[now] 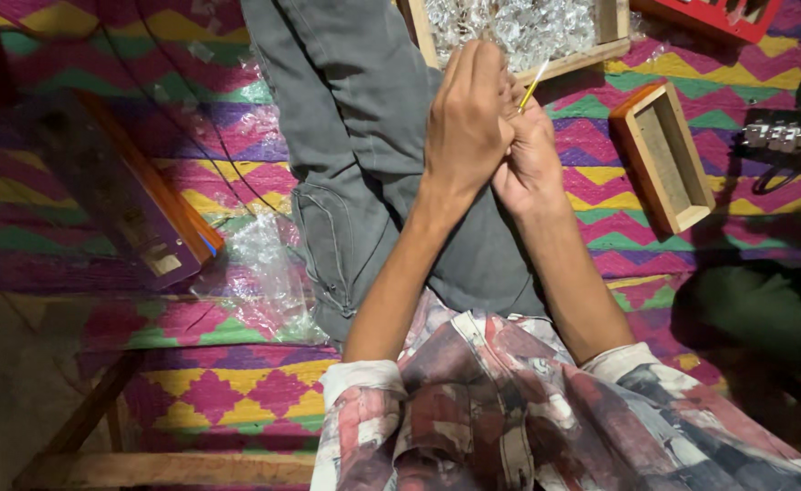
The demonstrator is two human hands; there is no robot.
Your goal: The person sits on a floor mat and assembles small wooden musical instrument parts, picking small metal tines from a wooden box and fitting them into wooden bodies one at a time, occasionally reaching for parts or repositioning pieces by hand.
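Here, two hands work close together over a grey-trousered knee.

The left hand (467, 118) is clenched, its back to the camera, and whatever it holds is hidden. The right hand (530, 155) sits just behind it, touching it, fingers pinched on a thin yellow stick (533, 86) that pokes up and tilts to the right. Both hover above the leg (364, 136), which stretches across a zigzag mat (237, 382). Beyond the knuckles, at the mat's far edge, lies a wooden tray (611, 32) of clear crystals (510, 23). A small wooden box (664, 155) sits empty near the mat's right edge. Crumpled plastic (260, 268) lies left of the leg.
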